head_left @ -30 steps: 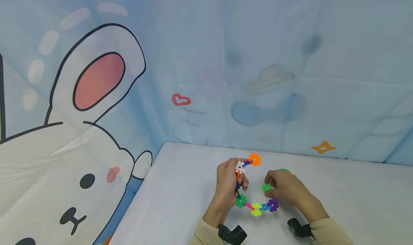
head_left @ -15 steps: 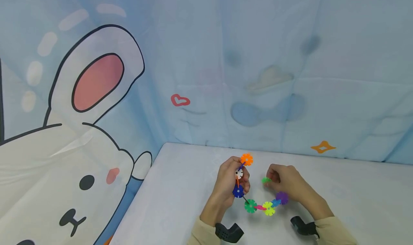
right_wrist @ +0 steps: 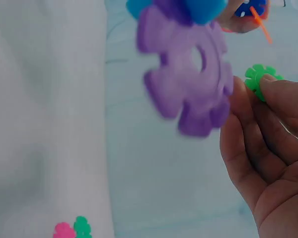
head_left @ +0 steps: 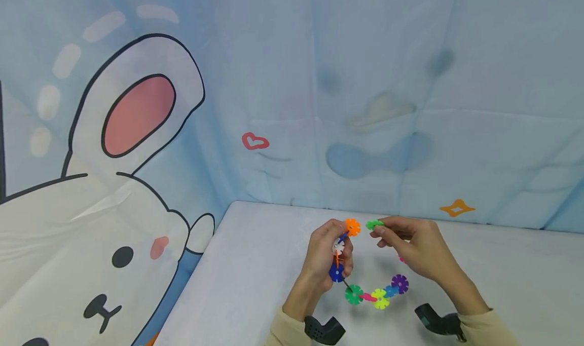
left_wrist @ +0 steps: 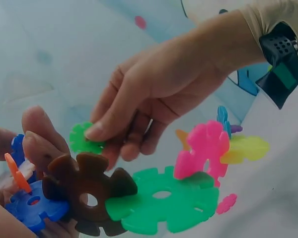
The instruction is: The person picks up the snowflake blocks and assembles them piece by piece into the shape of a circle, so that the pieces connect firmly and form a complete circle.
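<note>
My left hand [head_left: 317, 257] grips the upper part of a curved chain of interlocking snowflake discs. At its top end is an orange disc [head_left: 353, 227], by the fingertips. Below come a white disc [head_left: 338, 246] and a dark blue disc [head_left: 336, 273]. A brown disc [left_wrist: 102, 178] and a teal-green disc [head_left: 353, 295] follow. Beyond those hang pink, yellow [head_left: 380, 299] and light blue discs, ending in a purple disc [head_left: 400, 283]. My right hand [head_left: 422, 247] pinches a loose bright green disc [head_left: 374, 225] between thumb and finger. It is close to the orange disc, with a gap between.
On the white table [head_left: 269, 255] behind my right hand, a pink disc [head_left: 402, 259] is partly hidden. The right wrist view shows this pink disc [right_wrist: 64, 230] beside a green disc [right_wrist: 82, 227]. A printed blue curtain [head_left: 292, 82] stands along the table's back edge.
My right hand has lifted the bright green disc up and away from the purple end, toward the orange end. The chain has swung somewhat right, and my left hand keeps hold of it.
</note>
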Demonstrator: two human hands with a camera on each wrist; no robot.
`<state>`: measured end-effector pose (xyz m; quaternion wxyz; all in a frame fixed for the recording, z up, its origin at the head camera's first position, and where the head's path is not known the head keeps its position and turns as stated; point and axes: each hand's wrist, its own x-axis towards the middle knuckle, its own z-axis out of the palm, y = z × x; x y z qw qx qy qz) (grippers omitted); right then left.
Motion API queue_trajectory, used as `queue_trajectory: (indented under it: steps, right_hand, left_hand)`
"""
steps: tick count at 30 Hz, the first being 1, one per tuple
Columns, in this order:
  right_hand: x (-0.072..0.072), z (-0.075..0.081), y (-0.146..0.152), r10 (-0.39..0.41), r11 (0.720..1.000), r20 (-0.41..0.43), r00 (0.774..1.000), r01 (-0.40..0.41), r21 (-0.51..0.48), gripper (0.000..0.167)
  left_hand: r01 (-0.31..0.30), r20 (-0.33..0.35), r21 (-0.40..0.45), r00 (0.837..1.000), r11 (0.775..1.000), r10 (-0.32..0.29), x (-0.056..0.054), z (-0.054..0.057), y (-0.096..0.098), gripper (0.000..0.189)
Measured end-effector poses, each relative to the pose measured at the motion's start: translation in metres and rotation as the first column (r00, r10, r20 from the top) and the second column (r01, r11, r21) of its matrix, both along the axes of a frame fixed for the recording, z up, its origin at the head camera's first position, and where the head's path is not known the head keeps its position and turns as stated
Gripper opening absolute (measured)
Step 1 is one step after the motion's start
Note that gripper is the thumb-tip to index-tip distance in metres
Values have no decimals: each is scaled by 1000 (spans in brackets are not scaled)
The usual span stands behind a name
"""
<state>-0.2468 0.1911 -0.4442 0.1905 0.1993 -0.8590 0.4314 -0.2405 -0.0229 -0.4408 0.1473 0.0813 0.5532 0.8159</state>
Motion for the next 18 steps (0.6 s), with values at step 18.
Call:
queue_trajectory:
  steps: [18]
  right_hand:
    - [14, 16, -7, 16, 999, -135, 991, -22, -42, 20]
  left_hand:
    - [-31, -32, 20, 999, 999, 31, 12, 12, 6, 16]
